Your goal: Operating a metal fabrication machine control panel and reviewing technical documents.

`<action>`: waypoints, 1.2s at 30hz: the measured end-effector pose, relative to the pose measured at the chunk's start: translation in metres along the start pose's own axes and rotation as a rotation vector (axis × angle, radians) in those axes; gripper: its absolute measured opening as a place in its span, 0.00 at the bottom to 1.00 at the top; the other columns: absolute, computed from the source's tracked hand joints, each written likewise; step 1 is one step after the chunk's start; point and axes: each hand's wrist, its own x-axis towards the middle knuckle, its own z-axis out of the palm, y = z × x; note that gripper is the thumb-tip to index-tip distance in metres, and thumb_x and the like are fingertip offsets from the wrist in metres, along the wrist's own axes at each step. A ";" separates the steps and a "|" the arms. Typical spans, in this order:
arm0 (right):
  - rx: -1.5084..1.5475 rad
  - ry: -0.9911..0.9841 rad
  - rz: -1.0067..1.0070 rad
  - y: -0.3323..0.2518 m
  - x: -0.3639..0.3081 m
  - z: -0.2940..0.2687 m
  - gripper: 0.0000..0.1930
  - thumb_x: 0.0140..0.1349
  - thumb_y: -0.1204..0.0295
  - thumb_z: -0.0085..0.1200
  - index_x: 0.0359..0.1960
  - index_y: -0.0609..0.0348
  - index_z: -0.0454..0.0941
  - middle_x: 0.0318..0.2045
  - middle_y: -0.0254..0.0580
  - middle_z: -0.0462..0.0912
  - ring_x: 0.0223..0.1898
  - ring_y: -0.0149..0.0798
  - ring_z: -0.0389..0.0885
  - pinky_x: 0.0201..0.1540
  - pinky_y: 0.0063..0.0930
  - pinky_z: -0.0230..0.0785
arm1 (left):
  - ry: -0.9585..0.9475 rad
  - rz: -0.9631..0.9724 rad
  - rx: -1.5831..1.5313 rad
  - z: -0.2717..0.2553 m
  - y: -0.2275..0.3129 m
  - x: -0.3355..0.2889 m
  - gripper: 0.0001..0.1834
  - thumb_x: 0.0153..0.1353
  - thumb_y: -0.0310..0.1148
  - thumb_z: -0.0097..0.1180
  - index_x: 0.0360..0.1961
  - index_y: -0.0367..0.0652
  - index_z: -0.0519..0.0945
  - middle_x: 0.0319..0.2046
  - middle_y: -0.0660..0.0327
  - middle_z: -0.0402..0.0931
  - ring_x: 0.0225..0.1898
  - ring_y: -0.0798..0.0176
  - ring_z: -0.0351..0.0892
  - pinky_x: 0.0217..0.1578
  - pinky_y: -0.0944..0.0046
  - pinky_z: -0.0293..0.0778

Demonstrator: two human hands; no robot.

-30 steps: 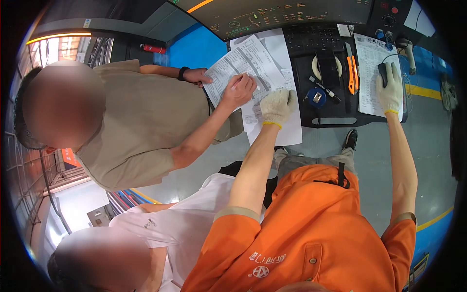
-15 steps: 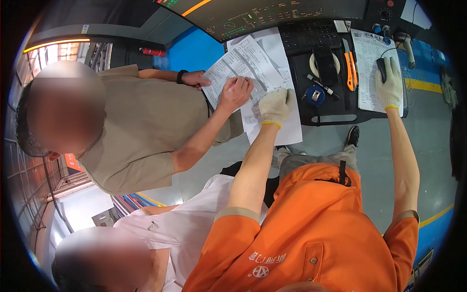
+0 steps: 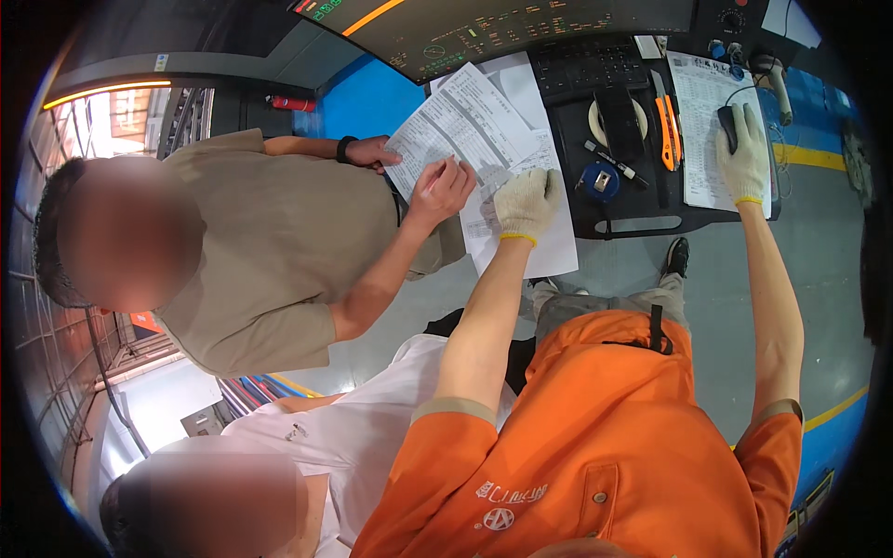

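Note:
My left hand [image 3: 526, 205], in a white knit glove with a yellow cuff, rests on printed sheets [image 3: 539, 246] at the desk's front edge. Its fingers are curled in, and anything under them is hidden. My right hand [image 3: 744, 163], gloved alike, lies over a black computer mouse [image 3: 728, 130], its fingers stretched along it. Under the mouse is another printed sheet [image 3: 702, 177]. At my left, a co-worker in a khaki shirt holds a printed form [image 3: 456, 126] with one hand [image 3: 372, 152]; the other hand [image 3: 444, 191], fingers bent, hovers over its lower edge.
Between my hands lie a blue tape measure [image 3: 600, 181], a black marker [image 3: 628, 173], a tape roll [image 3: 602, 121] and an orange utility knife [image 3: 665, 130]. Behind them are a black keyboard [image 3: 586, 70] and a lit screen [image 3: 484, 33]. Another person in white [image 3: 372, 418] stands close behind at left.
The co-worker's nearer hand has drawn slightly back and left from the form, and that person's head has shifted down. My hands stay in place.

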 end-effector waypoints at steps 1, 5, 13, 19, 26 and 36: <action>-0.004 0.015 -0.011 0.000 0.000 0.000 0.32 0.79 0.61 0.65 0.83 0.48 0.77 0.82 0.50 0.77 0.78 0.56 0.80 0.79 0.43 0.75 | 0.001 -0.003 -0.005 0.000 0.000 0.000 0.20 0.76 0.47 0.57 0.30 0.45 0.84 0.30 0.53 0.90 0.30 0.37 0.86 0.33 0.41 0.77; -0.007 0.038 -0.029 0.002 0.000 0.004 0.32 0.78 0.61 0.65 0.83 0.49 0.77 0.82 0.50 0.78 0.76 0.56 0.81 0.78 0.43 0.76 | -0.006 -0.014 -0.010 -0.003 0.001 0.000 0.21 0.77 0.47 0.57 0.30 0.45 0.84 0.30 0.52 0.90 0.30 0.37 0.86 0.34 0.41 0.77; 0.027 0.003 -0.003 0.005 0.000 0.008 0.32 0.80 0.60 0.64 0.83 0.49 0.77 0.83 0.48 0.76 0.79 0.56 0.79 0.80 0.42 0.74 | 0.014 -0.008 -0.005 -0.001 0.000 0.000 0.20 0.75 0.46 0.59 0.28 0.46 0.85 0.27 0.54 0.89 0.27 0.40 0.85 0.31 0.43 0.77; 0.008 0.061 -0.052 0.008 0.000 0.010 0.32 0.78 0.62 0.66 0.81 0.52 0.79 0.81 0.52 0.79 0.75 0.58 0.82 0.76 0.43 0.77 | 0.034 -0.017 0.038 0.001 0.001 0.000 0.18 0.74 0.45 0.61 0.28 0.46 0.85 0.27 0.55 0.89 0.26 0.41 0.85 0.30 0.44 0.77; 0.019 0.023 -0.043 0.010 -0.003 0.011 0.33 0.79 0.63 0.65 0.83 0.53 0.77 0.82 0.50 0.78 0.77 0.58 0.80 0.78 0.44 0.75 | 0.051 -0.015 -0.005 0.001 -0.001 -0.002 0.19 0.73 0.46 0.61 0.28 0.47 0.84 0.27 0.55 0.88 0.26 0.41 0.84 0.30 0.44 0.77; 0.023 0.045 -0.041 0.008 0.003 0.007 0.32 0.78 0.64 0.65 0.82 0.55 0.77 0.80 0.55 0.79 0.76 0.59 0.81 0.78 0.45 0.75 | 0.048 -0.018 -0.027 0.001 0.001 0.001 0.18 0.73 0.47 0.61 0.28 0.48 0.84 0.27 0.55 0.88 0.27 0.41 0.84 0.32 0.44 0.77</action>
